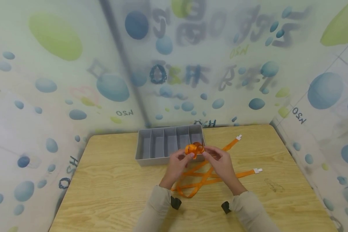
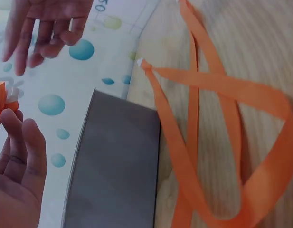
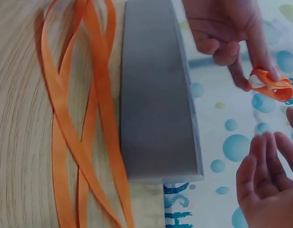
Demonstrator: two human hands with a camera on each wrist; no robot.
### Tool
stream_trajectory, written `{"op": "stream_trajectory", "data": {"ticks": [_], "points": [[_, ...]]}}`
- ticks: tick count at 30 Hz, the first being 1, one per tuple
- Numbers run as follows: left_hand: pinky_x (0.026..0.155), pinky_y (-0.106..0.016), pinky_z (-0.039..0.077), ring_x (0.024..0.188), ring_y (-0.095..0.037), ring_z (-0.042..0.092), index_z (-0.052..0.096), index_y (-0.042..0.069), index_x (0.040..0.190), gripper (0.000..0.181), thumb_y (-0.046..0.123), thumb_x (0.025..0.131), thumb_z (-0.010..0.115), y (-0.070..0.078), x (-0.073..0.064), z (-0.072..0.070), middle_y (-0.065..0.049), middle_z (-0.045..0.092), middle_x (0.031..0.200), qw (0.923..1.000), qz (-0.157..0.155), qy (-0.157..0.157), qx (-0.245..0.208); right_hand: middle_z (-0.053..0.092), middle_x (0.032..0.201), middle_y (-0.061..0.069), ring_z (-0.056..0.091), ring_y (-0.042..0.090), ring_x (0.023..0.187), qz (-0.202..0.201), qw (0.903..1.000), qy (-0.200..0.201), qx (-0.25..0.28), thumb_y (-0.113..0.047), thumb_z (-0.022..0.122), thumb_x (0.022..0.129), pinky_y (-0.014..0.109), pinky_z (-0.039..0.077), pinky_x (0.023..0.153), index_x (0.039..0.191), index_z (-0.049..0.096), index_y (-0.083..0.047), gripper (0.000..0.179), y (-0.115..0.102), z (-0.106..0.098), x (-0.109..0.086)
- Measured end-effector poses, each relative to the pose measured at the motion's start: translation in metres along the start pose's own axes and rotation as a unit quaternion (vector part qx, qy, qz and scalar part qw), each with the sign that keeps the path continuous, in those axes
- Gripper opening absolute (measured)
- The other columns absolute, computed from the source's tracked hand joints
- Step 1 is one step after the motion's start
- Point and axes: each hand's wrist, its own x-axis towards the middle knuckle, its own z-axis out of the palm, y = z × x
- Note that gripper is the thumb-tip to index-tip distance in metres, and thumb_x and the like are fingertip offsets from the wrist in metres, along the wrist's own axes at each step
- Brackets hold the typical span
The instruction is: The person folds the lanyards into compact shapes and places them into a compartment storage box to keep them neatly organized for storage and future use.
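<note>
In the head view my left hand (image 1: 177,166) pinches a small coiled orange lanyard (image 1: 191,149) over the front right part of the grey tray (image 1: 153,161). A white clip shows on the coil in both wrist views. My right hand (image 1: 222,162) is just right of the coil; in the left wrist view the right hand (image 2: 51,31) has loosely spread fingers, apart from the coil. More orange lanyard (image 1: 204,180) lies in crossing loops on the table below the hands, with white clips (image 1: 258,170) at its ends to the right.
The grey tray has several compartments in a row and stands at the back of the wooden table (image 1: 113,183), against a patterned wall sheet (image 1: 168,106). More patterned sheet borders the table at left and right. Dark straps (image 1: 176,203) show near the left cuff.
</note>
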Motion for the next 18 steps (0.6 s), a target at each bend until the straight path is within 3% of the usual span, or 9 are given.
{"op": "stream_trajectory", "data": {"ticks": [5,12,18], "points": [[0.046,-0.025,0.037,0.048,-0.025,0.043,0.070,-0.005,0.094,0.013,0.008,0.095,0.068,-0.016,0.012,-0.005,-0.023,0.047,0.056,0.9982,0.006,0.055,0.023,0.066,0.110,0.026,0.062,0.024,0.096,-0.018,0.9987,0.025,-0.041,-0.001,0.069,0.092,0.028,0.051,0.074,0.120,0.066,0.008,0.029,0.011,0.003,0.007],[0.044,-0.023,0.040,0.047,-0.016,0.049,0.073,-0.001,0.086,0.022,0.021,0.092,0.074,-0.024,0.024,-0.013,-0.004,0.058,0.058,0.9887,-0.013,0.133,0.068,0.064,0.112,0.024,0.064,0.035,0.097,-0.029,0.9953,0.040,-0.083,-0.001,0.070,0.091,0.033,0.054,0.074,0.122,0.065,0.008,0.033,0.028,0.005,0.014],[0.045,-0.023,0.038,0.050,-0.010,0.046,0.075,0.000,0.086,0.021,0.021,0.091,0.075,-0.026,0.031,-0.021,-0.017,0.064,0.070,0.9790,-0.019,0.154,0.132,0.062,0.118,0.026,0.062,0.038,0.100,-0.028,0.9943,0.028,-0.099,-0.003,0.070,0.092,0.034,0.053,0.076,0.128,0.061,0.008,0.039,0.046,0.007,0.016]]}}
